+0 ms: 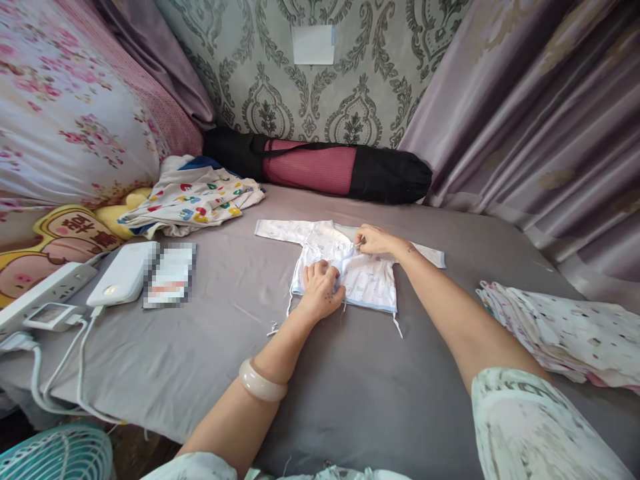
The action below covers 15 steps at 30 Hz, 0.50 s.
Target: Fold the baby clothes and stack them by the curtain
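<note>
A small white baby shirt (373, 277) with pale blue edging lies spread on the grey sheet, both sleeves stretched out sideways. Thin white ties hang from its lower edge and left side. My left hand (321, 291) rests on the front of the shirt with its fingers slightly bent and apart, pressing the cloth. Up by the neckline, my right hand (374, 240) pinches the edge of the shirt between thumb and fingers. The right forearm passes over part of the sleeve on that side.
Folded printed clothes (565, 330) lie at the right. At the left are a power strip (55, 290), a white power bank (125, 273), cables and a blurred flat item (171, 275). A patterned garment (200, 200) and a long black-and-pink bag (320, 167) lie behind.
</note>
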Available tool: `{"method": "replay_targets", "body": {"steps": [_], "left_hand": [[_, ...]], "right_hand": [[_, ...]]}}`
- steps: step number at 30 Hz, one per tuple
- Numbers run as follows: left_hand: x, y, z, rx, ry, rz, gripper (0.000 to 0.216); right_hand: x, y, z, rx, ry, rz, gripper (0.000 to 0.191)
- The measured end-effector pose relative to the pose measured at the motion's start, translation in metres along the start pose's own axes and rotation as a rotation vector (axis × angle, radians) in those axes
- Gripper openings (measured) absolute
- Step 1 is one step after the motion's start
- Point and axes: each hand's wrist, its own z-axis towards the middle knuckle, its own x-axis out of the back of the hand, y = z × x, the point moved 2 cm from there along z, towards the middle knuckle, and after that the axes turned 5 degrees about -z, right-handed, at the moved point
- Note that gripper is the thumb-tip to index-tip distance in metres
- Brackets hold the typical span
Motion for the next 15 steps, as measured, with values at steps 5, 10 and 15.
{"method": "replay_targets", "body": {"steps": [5, 10, 15], "left_hand": [[0.000, -0.001, 0.001, 0.017, 0.007, -0.035, 0.024], [-0.005, -0.005, 0.003, 0.044, 0.055, -0.082, 0.021], [-0.008, -0.009, 0.004, 0.027, 0.113, -0.082, 0.014]], "right_hand": [[0.007, -0.005, -0.004, -0.024, -0.107, 0.279, 0.026], [0.012, -0.013, -0.009, -0.004, -0.215, 0.446, 0.035], [0.012, -0.014, -0.007, 0.003, -0.268, 0.501, 0.039]]}}
